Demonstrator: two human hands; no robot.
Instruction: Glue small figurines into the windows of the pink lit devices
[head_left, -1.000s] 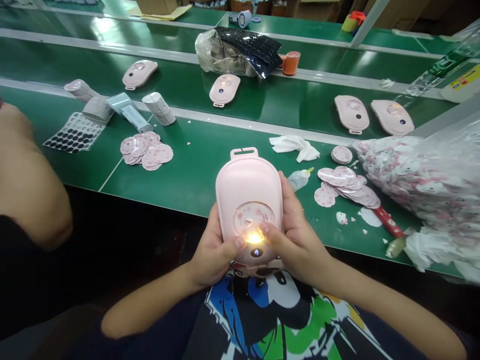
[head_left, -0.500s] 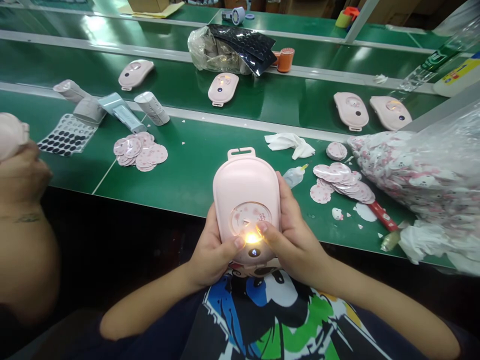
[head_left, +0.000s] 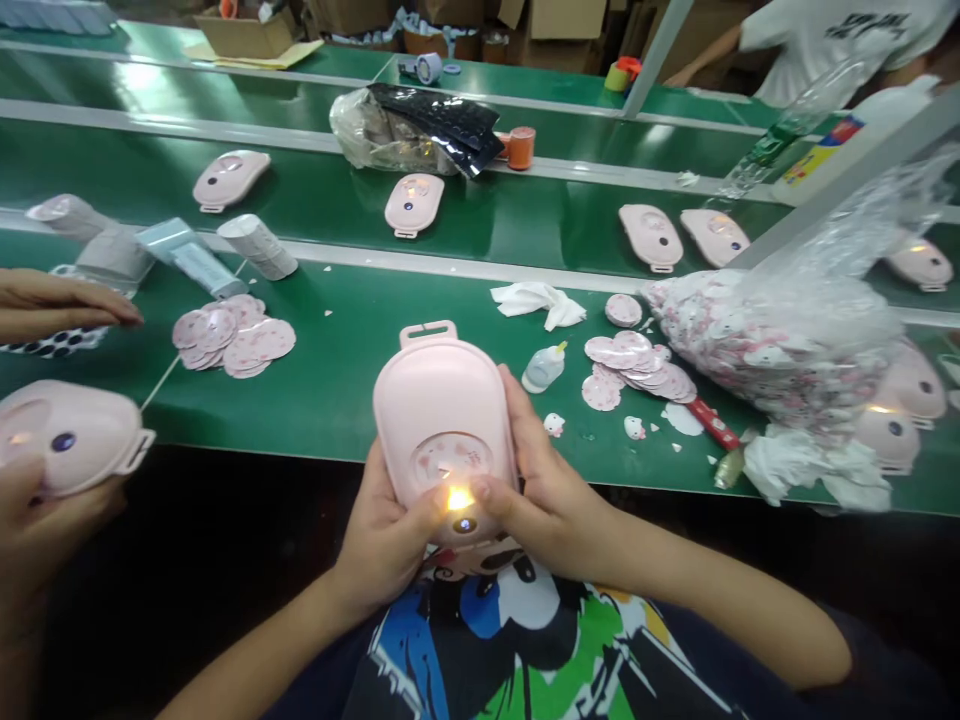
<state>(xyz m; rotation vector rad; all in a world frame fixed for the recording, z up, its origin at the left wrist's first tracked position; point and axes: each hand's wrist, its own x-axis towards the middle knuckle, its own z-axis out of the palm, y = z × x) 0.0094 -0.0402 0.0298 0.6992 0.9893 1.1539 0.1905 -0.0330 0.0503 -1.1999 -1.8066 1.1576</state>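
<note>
A pink plastic device (head_left: pixel 439 410) with a strap loop at its far end is held between my two hands, over my lap at the table edge. My left hand (head_left: pixel 390 530) wraps its left side, thumb on the front face. On the right side, my right hand (head_left: pixel 547 500) grips it, its thumb beside the round printed window. A yellow light glows between the thumbs, above a small dark display that is lit. Past my right fingers stand a small dropper bottle (head_left: pixel 544 368) with a yellow tip and a tiny white cat figure (head_left: pixel 553 424).
Round pink stickers (head_left: pixel 234 335) lie left and more (head_left: pixel 637 365) lie right, near a plastic bag of cat figures (head_left: pixel 780 340). Similar pink devices (head_left: pixel 414 204) sit on the green surface (head_left: pixel 525 230) behind. At left, a co-worker's hand holds another pink device (head_left: pixel 71 435).
The view has shifted rightward, so things appear further left. The co-worker's device has come lower and nearer, and a second co-worker hand shows. My hands keep their hold; the light stays on.
</note>
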